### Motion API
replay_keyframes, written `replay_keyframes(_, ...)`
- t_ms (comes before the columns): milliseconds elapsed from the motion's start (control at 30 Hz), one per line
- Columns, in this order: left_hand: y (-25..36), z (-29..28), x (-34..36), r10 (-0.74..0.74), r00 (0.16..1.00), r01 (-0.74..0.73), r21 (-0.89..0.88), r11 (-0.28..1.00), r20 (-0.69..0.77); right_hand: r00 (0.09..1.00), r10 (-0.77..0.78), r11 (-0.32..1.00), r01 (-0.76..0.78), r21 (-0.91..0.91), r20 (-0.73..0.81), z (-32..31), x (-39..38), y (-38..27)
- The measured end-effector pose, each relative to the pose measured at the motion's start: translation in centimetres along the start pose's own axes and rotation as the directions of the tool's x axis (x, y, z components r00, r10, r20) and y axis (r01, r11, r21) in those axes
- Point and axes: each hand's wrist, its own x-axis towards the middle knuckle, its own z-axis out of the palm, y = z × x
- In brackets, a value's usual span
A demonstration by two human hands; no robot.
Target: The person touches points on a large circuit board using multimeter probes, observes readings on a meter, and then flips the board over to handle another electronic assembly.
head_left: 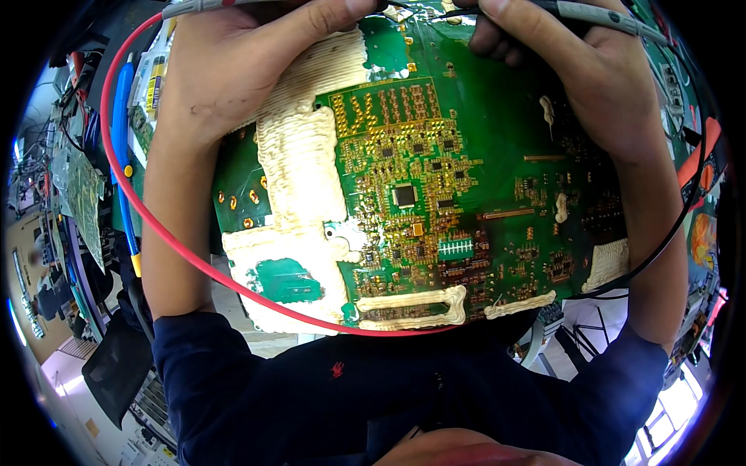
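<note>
- Head view: my left grip point(241, 70) is pinching a red-lead probe point(194, 6); my right grip point(587, 81) is pinching a black-lead probe point(602, 15).
- The green circuit board point(497, 124) is stretching beneath my hands, between my forearms, probably stiff, its black chip point(405, 196) probably fragile.
- Both probes are looking light and rigid; I'm favouring their grey handles, and the board's outer edges for lifting.
</note>
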Motion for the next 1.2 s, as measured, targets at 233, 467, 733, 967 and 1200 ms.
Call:
replay_keyframes(233,-0.2,-0.3,0.0,-0.014,1.0,0.014,0.031,0.999,0.007,1.0,0.002,0.993,-0.005,0.114,0.028,-0.5,0.1,0.5)
replay_keyframes(467,0.0,-0.1,0.1,-0.025,1.0,0.026,0.064,0.998,-0.017,0.998,0.028,0.992,-0.034,0.124,0.05,-0.9,0.2,0.4)
replay_keyframes(733,-0.2,-0.8,0.0,0.019,0.996,-0.037,0.223,0.974,0.084,0.997,0.034,0.982,-0.048,0.184,0.073,-0.9,0.5,0.0)
replay_keyframes(967,0.3,-0.5,-0.1,-0.04,0.993,0.019,0.185,0.983,0.112,0.971,-0.206,0.964,0.223,0.145,-0.124,1.0,0.8,4.4)
replay_keyframes(1200,-0.3,-0.8,-0.3,-0.182,0.983,0.18,0.093,0.979,0.015,0.997,-0.06,0.991,0.064,0.116,-0.039,0.1,0.5,3.1)
